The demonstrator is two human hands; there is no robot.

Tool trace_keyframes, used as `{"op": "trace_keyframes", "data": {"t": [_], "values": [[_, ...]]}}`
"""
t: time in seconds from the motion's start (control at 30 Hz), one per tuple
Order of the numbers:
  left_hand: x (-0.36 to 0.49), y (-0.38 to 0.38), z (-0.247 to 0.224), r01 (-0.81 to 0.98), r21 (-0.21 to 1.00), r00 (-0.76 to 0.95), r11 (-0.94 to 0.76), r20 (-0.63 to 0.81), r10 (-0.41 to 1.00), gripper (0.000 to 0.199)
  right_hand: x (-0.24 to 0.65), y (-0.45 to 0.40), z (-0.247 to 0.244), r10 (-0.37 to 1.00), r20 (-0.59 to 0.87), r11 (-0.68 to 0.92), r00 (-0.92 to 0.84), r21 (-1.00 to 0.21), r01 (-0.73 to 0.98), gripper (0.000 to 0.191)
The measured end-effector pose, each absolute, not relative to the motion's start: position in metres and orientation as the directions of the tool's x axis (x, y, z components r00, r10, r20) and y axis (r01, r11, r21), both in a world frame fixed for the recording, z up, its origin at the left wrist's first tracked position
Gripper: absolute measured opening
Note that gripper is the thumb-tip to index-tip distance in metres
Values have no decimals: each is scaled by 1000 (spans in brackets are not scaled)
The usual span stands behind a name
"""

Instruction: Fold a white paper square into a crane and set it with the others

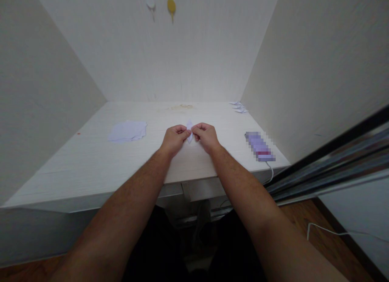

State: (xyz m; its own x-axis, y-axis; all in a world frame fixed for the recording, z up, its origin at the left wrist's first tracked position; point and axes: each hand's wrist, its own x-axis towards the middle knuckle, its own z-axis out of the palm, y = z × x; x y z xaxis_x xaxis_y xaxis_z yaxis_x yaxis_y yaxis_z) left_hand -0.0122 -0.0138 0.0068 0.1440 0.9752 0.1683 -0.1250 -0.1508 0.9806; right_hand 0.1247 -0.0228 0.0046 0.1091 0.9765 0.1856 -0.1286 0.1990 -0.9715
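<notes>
A small folded piece of white paper (190, 137) stands out between my two hands, just above the middle of the white desk. My left hand (175, 139) pinches its left side with thumb and forefinger. On the other side, my right hand (206, 136) grips the same paper with its fingertips, the other fingers curled in. The fingers hide part of the folds. To the left lies a loose stack of white paper sheets (127, 131). Several small folded paper pieces (239, 107) rest at the back right corner.
A blurred-out phone-like device (259, 146) lies on the right of the desk (115, 164), a white cable (271, 172) running from it over the front edge. Walls close in the back and both sides. Two hooks, one white (150, 1) and one yellow (172, 5), are on the back wall.
</notes>
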Motion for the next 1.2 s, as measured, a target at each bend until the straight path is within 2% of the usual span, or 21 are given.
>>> {"op": "trace_keyframes", "data": {"t": [0.4, 0.83, 1.2], "values": [[-14, -13, 5, -8, 985, 146, -170, 170, 975, 24, 125, -26, 7, 974, 194, 207, 118, -971, -117, 17], [-12, -15, 8, -16, 983, 140, -181, 182, 973, 21, 123, -28, 11, 973, 165, 188, 162, -973, -135, 11], [-11, -17, 9, -10, 984, 144, -179, 179, 973, 20, 124, -28, 11, 969, 169, 199, 179, -966, -167, 16]]}}
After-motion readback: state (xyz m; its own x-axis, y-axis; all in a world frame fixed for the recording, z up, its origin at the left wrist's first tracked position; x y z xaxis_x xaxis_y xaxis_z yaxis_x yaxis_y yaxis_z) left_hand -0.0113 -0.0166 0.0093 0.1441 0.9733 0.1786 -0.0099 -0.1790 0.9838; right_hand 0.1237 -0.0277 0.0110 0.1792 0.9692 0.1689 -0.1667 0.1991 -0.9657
